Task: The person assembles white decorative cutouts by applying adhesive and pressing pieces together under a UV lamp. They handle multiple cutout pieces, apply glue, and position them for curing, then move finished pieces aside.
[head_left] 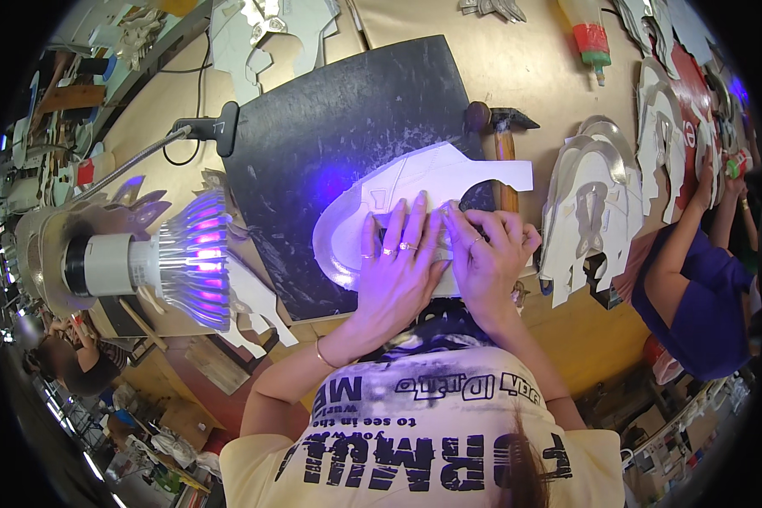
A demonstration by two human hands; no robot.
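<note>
**Both hands pressed flat on a white cut-out piece**

The left hand [398,262] lay spread, fingers wide and flat, on a white, flat shoe-upper-shaped cut-out sheet [415,190] that rested on a dark, scuffed work slab [330,127]. The right hand [491,258] sat just beside it, fingers bent and pressing down on the same sheet; neither hand gripped anything.

What lay under the palms was hidden, and whether the right fingertips pinched a small part could not be told. A wooden-handled hammer [504,127] was partly covered by the sheet.

The slab rested on a tan workbench [516,59]. A finned lamp with a violet glow [182,258] on a flexible neck pointed at the work from the left. A stack of similar white cut pieces [588,212] lay to the right, and a glue bottle with a red-and-green band [591,38] near the far edge. Another person in a purple top [694,288] worked at the right.
</note>
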